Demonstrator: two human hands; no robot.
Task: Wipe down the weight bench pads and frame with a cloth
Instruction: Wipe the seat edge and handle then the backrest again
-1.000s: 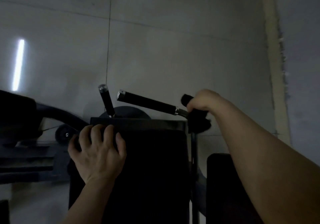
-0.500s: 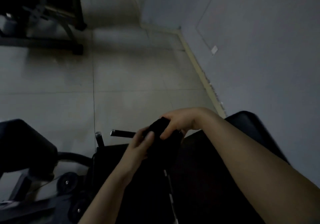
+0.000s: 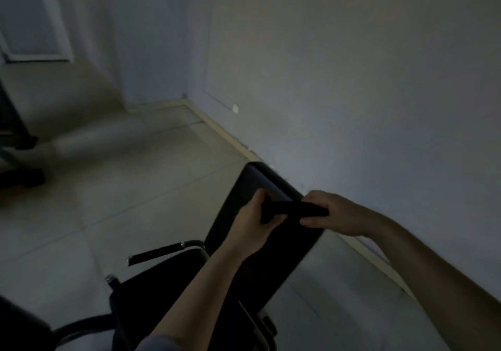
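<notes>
A dark cloth [image 3: 291, 209] is stretched between both hands above the black bench back pad [image 3: 249, 185], which runs away toward the wall. My left hand [image 3: 256, 221] grips the cloth's left end with fingers curled round it. Its right end is pinched by my right hand [image 3: 329, 213]. The black seat pad [image 3: 168, 291] lies lower, under my left forearm. A black handle bar [image 3: 156, 253] with a chrome tip sticks out to the left of the frame.
A grey wall [image 3: 352, 79] stands close along the right of the bench, with a pale skirting strip at the floor. Tiled floor [image 3: 108, 201] spreads to the left. Other dark gym equipment [image 3: 16, 166] sits at the far left edge. The room is dim.
My view has swung up and right along the bench. My left hand left the seat pad's edge and joined the right; both now hold the cloth over the back pad.
</notes>
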